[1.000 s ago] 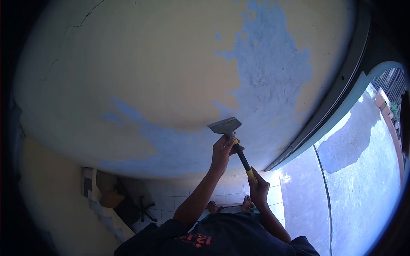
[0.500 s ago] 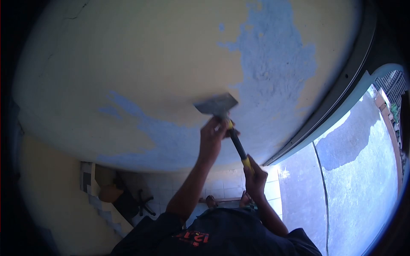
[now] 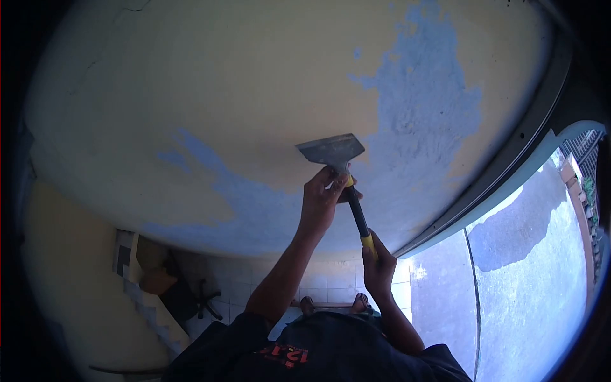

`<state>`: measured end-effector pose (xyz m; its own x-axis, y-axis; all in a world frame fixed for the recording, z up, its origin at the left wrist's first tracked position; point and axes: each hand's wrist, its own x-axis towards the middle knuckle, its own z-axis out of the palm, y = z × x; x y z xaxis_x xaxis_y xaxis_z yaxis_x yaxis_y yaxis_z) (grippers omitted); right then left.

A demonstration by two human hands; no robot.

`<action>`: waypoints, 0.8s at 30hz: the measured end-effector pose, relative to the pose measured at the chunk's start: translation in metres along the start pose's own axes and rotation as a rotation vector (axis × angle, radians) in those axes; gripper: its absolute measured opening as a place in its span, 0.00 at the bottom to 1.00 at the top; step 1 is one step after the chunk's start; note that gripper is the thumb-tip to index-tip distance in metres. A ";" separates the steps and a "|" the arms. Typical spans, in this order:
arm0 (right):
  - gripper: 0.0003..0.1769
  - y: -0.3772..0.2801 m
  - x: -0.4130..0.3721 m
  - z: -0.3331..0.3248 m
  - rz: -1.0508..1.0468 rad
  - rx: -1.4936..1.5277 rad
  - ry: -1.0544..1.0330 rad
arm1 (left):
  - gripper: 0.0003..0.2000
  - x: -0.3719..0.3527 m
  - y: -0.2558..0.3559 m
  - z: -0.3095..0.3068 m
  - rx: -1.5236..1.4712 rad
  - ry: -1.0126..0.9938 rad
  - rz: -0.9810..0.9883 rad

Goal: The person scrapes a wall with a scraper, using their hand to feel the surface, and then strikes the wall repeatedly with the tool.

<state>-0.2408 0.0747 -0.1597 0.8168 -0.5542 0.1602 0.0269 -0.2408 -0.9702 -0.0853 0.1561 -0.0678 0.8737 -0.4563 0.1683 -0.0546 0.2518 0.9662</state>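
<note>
A wide-bladed scraper (image 3: pixel 332 150) with a black and yellow handle is held in both hands. My left hand (image 3: pixel 323 194) is closed around the neck, just below the blade. Lower down, my right hand (image 3: pixel 379 266) wraps the yellow end of the handle. The blade overlaps the cream-painted wall (image 3: pixel 254 95) in this view, left of a bare bluish patch (image 3: pixel 423 95) where the cream coat is gone. Another bluish area (image 3: pixel 254 210) spreads below and left of the blade.
A dark frame edge (image 3: pixel 509 165) borders the wall on the right, with sunlit paving (image 3: pixel 528 305) beyond. At lower left are a stepped tiled edge (image 3: pixel 143 302), a brown rounded object (image 3: pixel 156 281) and a dark chair base (image 3: pixel 205 299). My feet (image 3: pixel 360 302) show below the wall.
The wall has shifted slightly right and down in view. Against it, the scraper blade has moved a little up and left; both hands keep their grip.
</note>
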 end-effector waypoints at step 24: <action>0.23 -0.003 -0.018 -0.009 -0.037 -0.033 0.046 | 0.21 -0.014 0.006 0.006 -0.036 -0.047 0.015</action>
<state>-0.2606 0.0783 -0.1584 0.7881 -0.5805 0.2046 0.0366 -0.2876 -0.9571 -0.1012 0.1585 -0.0634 0.8493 -0.4916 0.1924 -0.0490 0.2894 0.9560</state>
